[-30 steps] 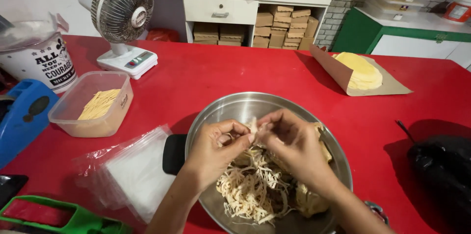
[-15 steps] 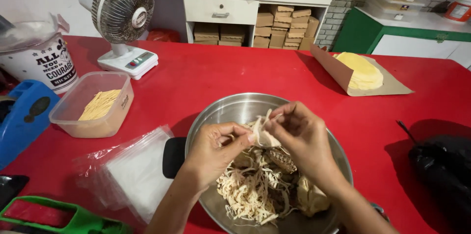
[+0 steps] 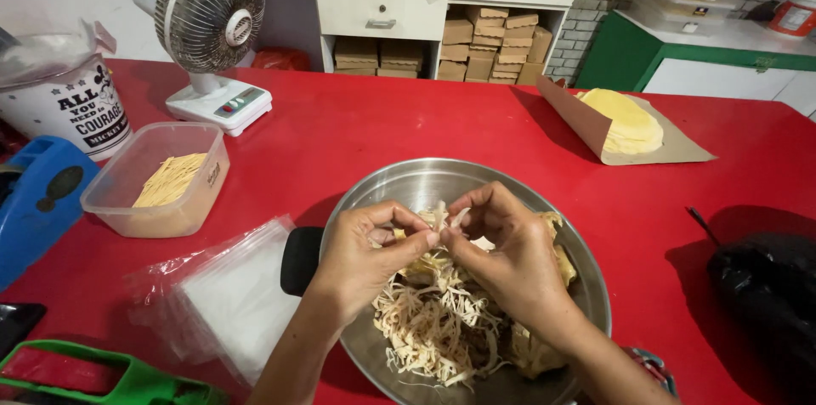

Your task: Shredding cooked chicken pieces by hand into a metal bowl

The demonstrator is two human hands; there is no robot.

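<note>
Shredded pale strips (image 3: 438, 328), heaped inside a round steel bowl (image 3: 408, 188) on the red tabletop (image 3: 357, 129). Table fan (image 3: 208, 22), white, at the far left. Clear plastic tub (image 3: 127, 180) holding thin yellow sticks, left of the bowl. Stack of clear plastic bags (image 3: 229, 294), just beside the bowl. Yellow flat rounds (image 3: 625, 120) on brown paper, far right. Left hand (image 3: 365, 252) and right hand (image 3: 506, 252), above the bowl, fingertips pinched together on one pale shred (image 3: 440, 218) between them.

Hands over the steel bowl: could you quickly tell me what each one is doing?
Left hand: closed, pinching a pale shredded piece.
Right hand: closed, pinching the same piece over the steel bowl.
</note>
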